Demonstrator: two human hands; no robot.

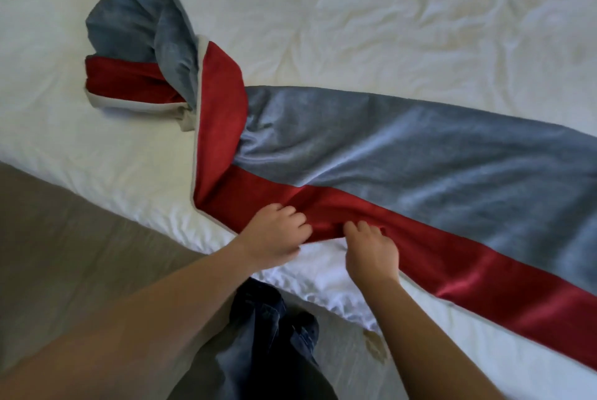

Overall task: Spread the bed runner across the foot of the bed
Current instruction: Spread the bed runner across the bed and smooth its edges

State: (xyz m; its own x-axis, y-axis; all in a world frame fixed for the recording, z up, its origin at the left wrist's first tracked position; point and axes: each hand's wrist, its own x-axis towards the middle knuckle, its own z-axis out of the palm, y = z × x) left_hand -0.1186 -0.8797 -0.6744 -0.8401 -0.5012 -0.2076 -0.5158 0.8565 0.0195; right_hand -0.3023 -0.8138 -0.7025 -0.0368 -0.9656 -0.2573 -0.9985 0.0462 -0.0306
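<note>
Here the left hand and right hand pinch the runner at the bed foot edge; draw its twisted far-left part flat along that edge.

We see a soft, even light with no hard glare. The white bed is very bright toward twelve and one o'clock, so its wrinkles look washed out and a bit yellow there. The floor at nine o'clock is dimmer. Small gray shadows sit in the folds of the bed runner. The whole picture is a little fuzzy. The arms at six and seven o'clock are blurry and look stretched and big. The bed edge bends near the corners.
</note>
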